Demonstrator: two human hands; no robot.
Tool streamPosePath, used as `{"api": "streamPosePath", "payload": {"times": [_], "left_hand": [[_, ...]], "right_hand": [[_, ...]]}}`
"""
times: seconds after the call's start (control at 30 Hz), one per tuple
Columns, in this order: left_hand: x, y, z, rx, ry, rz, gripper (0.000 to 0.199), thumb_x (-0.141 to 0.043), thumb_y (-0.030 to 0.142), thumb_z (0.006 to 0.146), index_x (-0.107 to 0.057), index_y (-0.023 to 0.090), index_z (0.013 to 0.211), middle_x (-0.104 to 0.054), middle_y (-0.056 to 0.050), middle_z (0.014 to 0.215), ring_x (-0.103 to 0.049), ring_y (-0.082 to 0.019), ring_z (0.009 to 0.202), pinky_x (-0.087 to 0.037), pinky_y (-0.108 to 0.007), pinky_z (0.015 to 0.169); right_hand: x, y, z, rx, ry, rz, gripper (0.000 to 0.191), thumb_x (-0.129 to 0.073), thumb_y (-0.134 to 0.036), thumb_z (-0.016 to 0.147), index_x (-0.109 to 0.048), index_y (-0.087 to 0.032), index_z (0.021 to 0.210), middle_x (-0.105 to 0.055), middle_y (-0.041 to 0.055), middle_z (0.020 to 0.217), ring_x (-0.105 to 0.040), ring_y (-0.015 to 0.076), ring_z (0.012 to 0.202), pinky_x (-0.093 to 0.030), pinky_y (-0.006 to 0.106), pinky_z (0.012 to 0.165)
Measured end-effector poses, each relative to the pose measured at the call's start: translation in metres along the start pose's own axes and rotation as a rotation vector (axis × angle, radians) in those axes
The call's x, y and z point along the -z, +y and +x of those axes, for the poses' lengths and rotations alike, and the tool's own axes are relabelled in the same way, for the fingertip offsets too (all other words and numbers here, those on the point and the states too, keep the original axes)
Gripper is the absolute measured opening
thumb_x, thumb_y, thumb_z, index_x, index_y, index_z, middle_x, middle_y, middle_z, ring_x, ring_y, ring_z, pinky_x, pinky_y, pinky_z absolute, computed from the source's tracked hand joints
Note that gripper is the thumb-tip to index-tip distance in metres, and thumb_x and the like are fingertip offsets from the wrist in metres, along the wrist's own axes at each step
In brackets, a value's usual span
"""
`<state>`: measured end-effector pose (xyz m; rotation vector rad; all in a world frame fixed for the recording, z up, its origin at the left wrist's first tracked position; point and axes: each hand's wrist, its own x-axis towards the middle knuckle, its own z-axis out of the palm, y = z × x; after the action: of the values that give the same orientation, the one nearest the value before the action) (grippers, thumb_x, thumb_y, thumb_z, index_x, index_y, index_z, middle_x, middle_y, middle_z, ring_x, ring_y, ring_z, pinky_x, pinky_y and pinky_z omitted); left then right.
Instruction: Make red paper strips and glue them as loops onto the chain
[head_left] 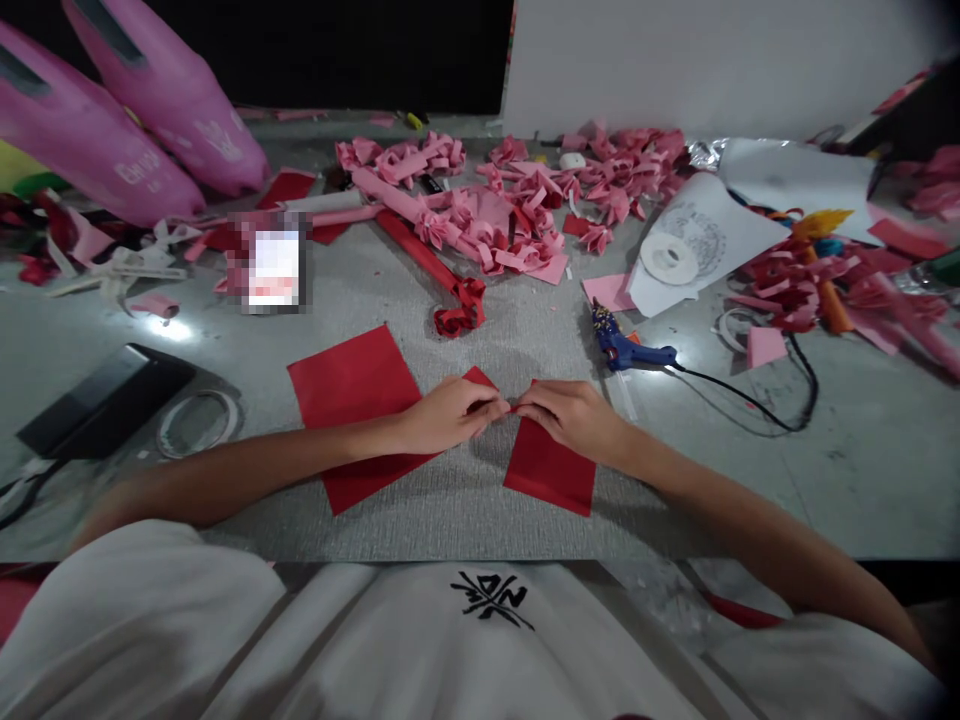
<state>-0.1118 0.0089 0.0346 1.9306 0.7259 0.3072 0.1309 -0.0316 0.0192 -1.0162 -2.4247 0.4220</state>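
Observation:
My left hand and my right hand meet near the middle of the table, with fingers pinched on a small piece of red paper between them. The small piece is mostly hidden by the fingers. Under my left hand and forearm lies a large red paper sheet, with another red corner showing just behind the fingers. Below my right hand is a smaller red sheet, its upper part covered by the hand.
Pink paper flowers and curls spread along the back. A blue glue gun with a black cord lies right, near a white tape roll. At left are a black device, a clear tape ring and pink bottles.

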Motion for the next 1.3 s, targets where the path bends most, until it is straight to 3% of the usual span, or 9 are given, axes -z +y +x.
{"api": "streamPosePath", "payload": {"times": [0.3,0.53,0.67,0.8,0.93,1.03,1.13,1.2,1.3], "left_hand": [[-0.002,-0.004,0.001,0.016,0.052,0.085,0.033,-0.058,0.03,0.103,-0.07,0.016,0.075,-0.067,0.004,0.061,-0.055,-0.007,0.051,-0.042,-0.02,0.06],[-0.019,-0.026,-0.003,-0.273,0.153,0.515,0.036,-0.043,0.026,0.11,-0.064,0.015,0.084,-0.067,-0.001,0.069,-0.06,-0.012,0.058,-0.043,-0.023,0.059],[-0.02,-0.033,-0.008,-0.398,0.14,0.745,0.033,-0.036,0.022,0.111,-0.063,0.013,0.095,-0.069,-0.004,0.073,-0.065,-0.014,0.06,-0.046,-0.024,0.056],[-0.014,-0.032,-0.011,-0.307,0.166,0.792,0.023,-0.04,0.017,0.109,-0.062,0.014,0.105,-0.071,-0.003,0.074,-0.069,-0.016,0.062,-0.047,-0.024,0.055],[-0.01,-0.038,-0.011,-0.235,0.216,0.723,0.021,-0.043,0.021,0.109,-0.06,0.016,0.099,-0.071,-0.002,0.074,-0.071,-0.015,0.063,-0.049,-0.023,0.057],[-0.009,-0.044,-0.012,-0.232,0.295,0.688,0.021,-0.041,0.018,0.109,-0.059,0.016,0.099,-0.074,-0.002,0.079,-0.072,-0.014,0.066,-0.052,-0.023,0.06],[-0.013,-0.043,-0.012,-0.315,0.301,0.731,0.021,-0.04,0.015,0.108,-0.059,0.016,0.101,-0.074,-0.001,0.078,-0.072,-0.013,0.063,-0.051,-0.022,0.058],[-0.017,-0.039,-0.012,-0.397,0.262,0.783,0.022,-0.04,0.014,0.108,-0.061,0.015,0.101,-0.073,-0.002,0.077,-0.072,-0.014,0.064,-0.052,-0.022,0.058],[-0.022,-0.035,-0.012,-0.486,0.226,0.803,0.024,-0.039,0.014,0.108,-0.063,0.014,0.104,-0.075,-0.004,0.081,-0.074,-0.014,0.068,-0.055,-0.023,0.062]], "right_hand": [[0.001,0.003,0.001,0.047,-0.023,-0.066,0.025,-0.05,-0.029,0.109,-0.07,-0.017,0.1,-0.074,0.0043,0.088,-0.068,0.0156,0.076,-0.052,0.029,0.073],[0.0,-0.009,0.001,0.185,-0.033,-0.407,0.029,-0.044,-0.016,0.108,-0.069,-0.013,0.095,-0.07,0.0084,0.083,-0.066,0.0201,0.077,-0.049,0.034,0.073],[0.003,-0.01,0.001,0.142,-0.057,-0.327,0.03,-0.045,-0.02,0.109,-0.069,-0.015,0.092,-0.069,0.0043,0.076,-0.064,0.0167,0.067,-0.045,0.031,0.067],[0.027,0.006,-0.001,0.022,-0.117,-0.151,0.028,-0.048,-0.027,0.11,-0.071,-0.018,0.096,-0.074,0.002,0.08,-0.066,0.0136,0.066,-0.043,0.028,0.064],[0.073,0.038,-0.009,-0.049,-0.141,-0.129,0.026,-0.05,-0.025,0.107,-0.072,-0.02,0.093,-0.077,0.0008,0.082,-0.069,0.0141,0.068,-0.047,0.027,0.066],[0.093,0.051,-0.015,-0.125,0.039,-0.261,0.028,-0.05,-0.02,0.105,-0.072,-0.019,0.088,-0.074,0.0033,0.074,-0.066,0.0173,0.062,-0.046,0.031,0.062],[0.074,0.033,-0.011,-0.108,0.138,-0.263,0.021,-0.052,-0.022,0.106,-0.071,-0.017,0.103,-0.077,0.0063,0.091,-0.07,0.0178,0.076,-0.052,0.031,0.072],[0.046,0.011,-0.005,0.087,0.052,-0.257,0.024,-0.059,-0.032,0.104,-0.071,-0.016,0.117,-0.077,0.0102,0.1,-0.07,0.023,0.093,-0.053,0.036,0.083],[0.017,-0.007,0.0,0.183,0.025,-0.28,0.023,-0.053,-0.024,0.107,-0.074,-0.016,0.104,-0.073,0.0058,0.079,-0.067,0.0187,0.076,-0.05,0.033,0.074]]}}
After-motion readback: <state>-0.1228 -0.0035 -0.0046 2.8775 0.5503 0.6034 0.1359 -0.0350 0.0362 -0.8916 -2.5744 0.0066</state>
